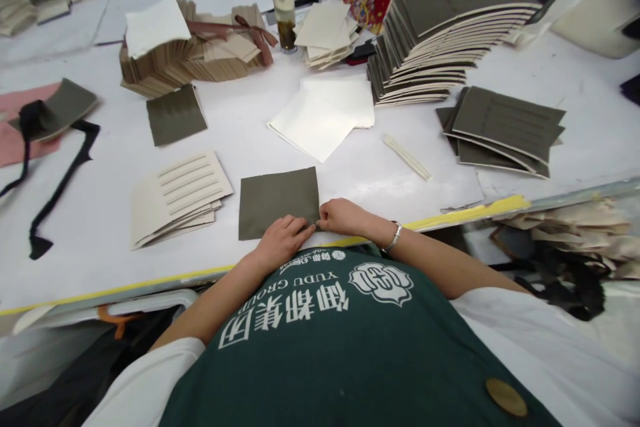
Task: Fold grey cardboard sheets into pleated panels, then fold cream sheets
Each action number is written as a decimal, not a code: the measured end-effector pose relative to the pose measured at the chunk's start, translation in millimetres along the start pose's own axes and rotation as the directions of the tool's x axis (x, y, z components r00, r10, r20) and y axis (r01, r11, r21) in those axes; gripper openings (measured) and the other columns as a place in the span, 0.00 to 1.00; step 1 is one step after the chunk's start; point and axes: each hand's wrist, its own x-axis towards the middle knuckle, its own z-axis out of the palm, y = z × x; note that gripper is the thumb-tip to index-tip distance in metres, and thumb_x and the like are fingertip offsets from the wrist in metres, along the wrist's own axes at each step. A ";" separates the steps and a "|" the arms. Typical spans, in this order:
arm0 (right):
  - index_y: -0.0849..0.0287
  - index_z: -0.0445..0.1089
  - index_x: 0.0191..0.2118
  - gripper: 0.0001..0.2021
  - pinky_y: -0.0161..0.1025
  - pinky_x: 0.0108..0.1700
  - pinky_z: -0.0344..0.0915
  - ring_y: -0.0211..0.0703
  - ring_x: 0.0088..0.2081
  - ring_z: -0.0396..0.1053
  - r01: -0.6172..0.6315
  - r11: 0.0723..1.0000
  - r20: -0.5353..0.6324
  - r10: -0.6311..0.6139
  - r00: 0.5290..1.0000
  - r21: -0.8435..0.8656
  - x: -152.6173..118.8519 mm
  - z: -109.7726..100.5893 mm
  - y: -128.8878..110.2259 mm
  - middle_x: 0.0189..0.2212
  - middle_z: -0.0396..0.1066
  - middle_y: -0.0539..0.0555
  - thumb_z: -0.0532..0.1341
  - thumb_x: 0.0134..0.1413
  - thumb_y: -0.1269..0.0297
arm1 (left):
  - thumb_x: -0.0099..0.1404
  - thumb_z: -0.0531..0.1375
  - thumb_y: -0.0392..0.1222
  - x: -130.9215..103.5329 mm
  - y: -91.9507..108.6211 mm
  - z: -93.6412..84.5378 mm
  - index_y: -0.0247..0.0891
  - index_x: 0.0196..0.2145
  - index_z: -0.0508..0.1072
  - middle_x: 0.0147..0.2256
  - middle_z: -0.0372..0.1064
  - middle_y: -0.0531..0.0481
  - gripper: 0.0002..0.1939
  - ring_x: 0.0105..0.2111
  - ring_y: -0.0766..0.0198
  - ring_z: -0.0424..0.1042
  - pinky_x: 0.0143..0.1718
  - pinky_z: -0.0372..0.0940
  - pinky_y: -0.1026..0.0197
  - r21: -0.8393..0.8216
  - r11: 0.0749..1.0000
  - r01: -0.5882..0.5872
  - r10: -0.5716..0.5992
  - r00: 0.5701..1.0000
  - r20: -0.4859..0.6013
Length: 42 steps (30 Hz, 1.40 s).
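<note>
A dark grey-green leather-like panel lies flat at the table's front edge. My left hand rests over its lower right part, fingers bent together and fingertips at the near corner. My right hand is closed in a pinch on the panel's right edge at that same corner. The fingertips of both hands almost meet there, and they cover the corner itself. Left of the panel is a small stack of cream pieces with raised parallel strips.
White sheets and narrow pale strips lie beyond my hands. Dark panels stand in a fanned stack and lie in a low pile at right. A red-capped bottle, beige bundles and black straps are farther off.
</note>
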 end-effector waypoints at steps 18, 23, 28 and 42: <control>0.62 0.66 0.23 0.08 0.31 0.23 0.50 0.32 0.18 0.57 -0.005 0.981 0.052 -0.005 0.999 0.192 29.8 -28.4 14.7 0.12 0.61 0.46 0.58 0.44 0.63 | 0.66 0.47 0.46 31.6 -1.0 8.8 0.38 0.32 0.73 0.30 0.64 0.47 0.17 0.31 0.64 0.62 0.32 0.58 0.62 -0.277 0.959 0.066 -0.099 0.989 -0.107; 0.62 0.69 0.26 0.07 0.33 0.25 0.51 0.35 0.21 0.60 0.007 0.996 0.063 -0.012 0.998 0.085 29.6 -33.7 11.0 0.14 0.65 0.49 0.57 0.44 0.64 | 0.66 0.47 0.46 38.2 2.7 8.1 0.37 0.30 0.70 0.30 0.64 0.47 0.16 0.31 0.63 0.63 0.32 0.60 0.61 -0.258 0.955 0.144 -0.166 0.984 -0.067; 0.63 0.71 0.27 0.08 0.33 0.26 0.52 0.38 0.23 0.62 0.049 0.999 0.064 -0.049 0.997 0.003 32.9 -33.5 10.7 0.18 0.68 0.52 0.56 0.42 0.66 | 0.65 0.50 0.47 37.6 4.9 9.6 0.35 0.37 0.68 0.37 0.64 0.44 0.13 0.36 0.60 0.65 0.36 0.62 0.59 -0.214 0.955 0.205 -0.222 0.973 -0.060; 0.63 0.72 0.29 0.10 0.32 0.26 0.53 0.39 0.26 0.66 0.077 0.993 0.015 -0.076 0.997 -0.086 51.3 -42.9 15.8 0.24 0.72 0.54 0.56 0.44 0.64 | 0.63 0.54 0.43 41.2 5.1 -2.3 0.36 0.37 0.66 0.53 0.59 0.41 0.08 0.43 0.57 0.66 0.42 0.64 0.56 -0.158 0.964 0.216 -0.208 0.976 0.062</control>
